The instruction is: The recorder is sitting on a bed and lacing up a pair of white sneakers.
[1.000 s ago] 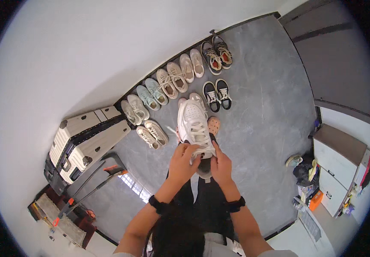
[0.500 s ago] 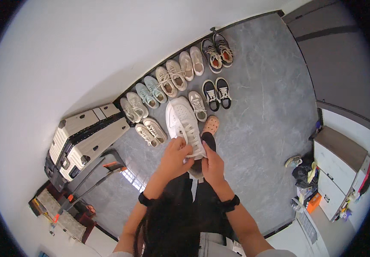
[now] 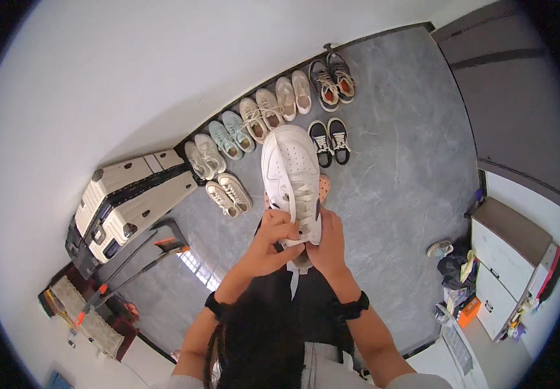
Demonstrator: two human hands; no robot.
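Observation:
A white lace-up sneaker (image 3: 286, 159) is held up in front of me, toe pointing away, above the floor. My left hand (image 3: 272, 241) is closed at its laces near the ankle opening, fingers pinched by a loose white lace (image 3: 288, 185) that runs up along the shoe. With fingers wrapped round the ankle end, my right hand (image 3: 327, 243) grips the sneaker's right side. Below the shoe, a peach clog (image 3: 324, 187) on my foot shows in part. The inside of the sneaker is mostly hidden by my hands.
Along the wall stand several pairs of shoes, with pale blue sneakers (image 3: 231, 137), cream shoes (image 3: 230, 194) and black sneakers (image 3: 329, 142) among them. A cream suitcase (image 3: 137, 194) and a long-handled dustpan (image 3: 170, 241) are at left. At right is a white cabinet (image 3: 504, 249) beside bags.
The white sneaker has risen and shifted slightly right, its toe now pointing straighter ahead. It now covers the single light sneaker on the floor. Both hands stay on it.

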